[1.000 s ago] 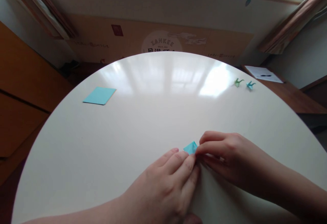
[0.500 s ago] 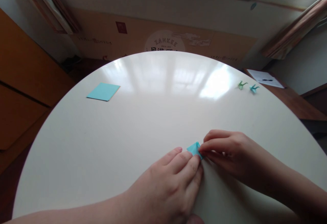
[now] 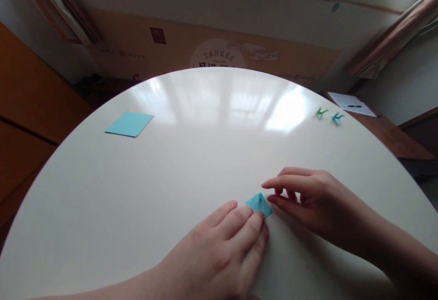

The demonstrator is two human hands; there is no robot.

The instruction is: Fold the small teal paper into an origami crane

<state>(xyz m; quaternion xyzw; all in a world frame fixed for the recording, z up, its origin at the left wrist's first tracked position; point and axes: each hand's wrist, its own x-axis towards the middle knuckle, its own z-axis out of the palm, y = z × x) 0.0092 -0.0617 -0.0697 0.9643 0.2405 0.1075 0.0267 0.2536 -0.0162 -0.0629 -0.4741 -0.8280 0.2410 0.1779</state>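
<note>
A small piece of folded blue origami paper (image 3: 259, 203) lies on the white table, a slit-like fold showing near its top corner. My left hand (image 3: 226, 245) lies flat with its fingers stretched out, the fingertips pressing on the lower edge of the paper and covering part of it. Just right of the paper is my right hand (image 3: 308, 195), its index finger and thumb apart with nothing between them. The right index fingertip hovers above the paper's upper right side.
A stack of blue square paper (image 3: 130, 124) lies at the table's left. Two small folded paper cranes, a green crane (image 3: 320, 113) and a blue crane (image 3: 337, 117), stand near the right edge. Beyond that edge, white sheets (image 3: 352, 104) with a pen rest on a brown surface.
My right hand has let go of the paper's right side and opened, its index finger lifting. My left hand stays on the paper. The view has shifted slightly.
</note>
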